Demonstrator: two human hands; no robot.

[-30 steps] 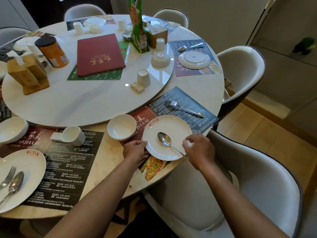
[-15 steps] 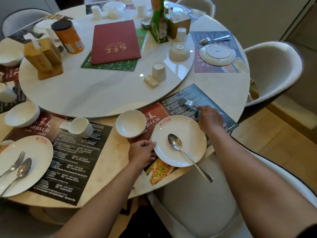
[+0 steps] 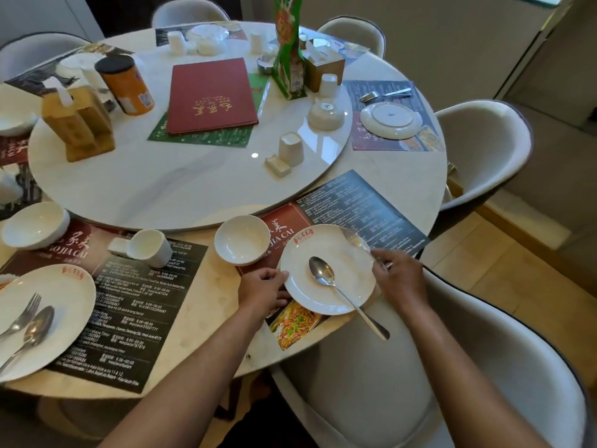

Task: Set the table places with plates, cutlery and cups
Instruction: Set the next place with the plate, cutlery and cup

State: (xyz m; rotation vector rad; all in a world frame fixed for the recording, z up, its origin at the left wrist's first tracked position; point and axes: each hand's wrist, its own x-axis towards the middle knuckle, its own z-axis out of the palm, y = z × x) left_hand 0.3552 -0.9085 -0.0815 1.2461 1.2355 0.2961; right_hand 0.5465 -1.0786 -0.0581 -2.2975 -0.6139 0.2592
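Plate: a white plate (image 3: 326,270) with a red mark at its far rim lies on a printed placemat (image 3: 355,205) at the near edge of the round, pale marble-look worktop (image 3: 400,189).
Spoon: a steel spoon (image 3: 342,292) lies across the plate, bowl toward the middle, handle reaching out past the near rim and over the worktop's edge.
Left hand: the left hand (image 3: 263,291) rests at the plate's left rim, fingers curled against the edge.
Right hand: the right hand (image 3: 395,273) pinches the handle of a fork (image 3: 358,242), its blurred tines over the plate's far right rim.
Bowl and cup: a white bowl (image 3: 242,239) sits just left of the plate; a white cup (image 3: 150,248) lies on its side on the next placemat.
Neighbouring place: to the left, a second plate (image 3: 64,305) carries a fork and spoon side by side.
Centre: a raised turntable (image 3: 161,185) holds a red menu (image 3: 211,95), an orange canister (image 3: 124,84), a wooden holder (image 3: 77,124) and a green packet (image 3: 289,46).
Room: grey padded chairs (image 3: 484,150) ring the worktop; wood-look flooring (image 3: 504,266) shows at right.
Change: half a second ago the right hand was reaching onto the placemat beyond the plate where the fork lay; it now holds the fork over the plate's rim. The left hand and the spoon have kept their places.
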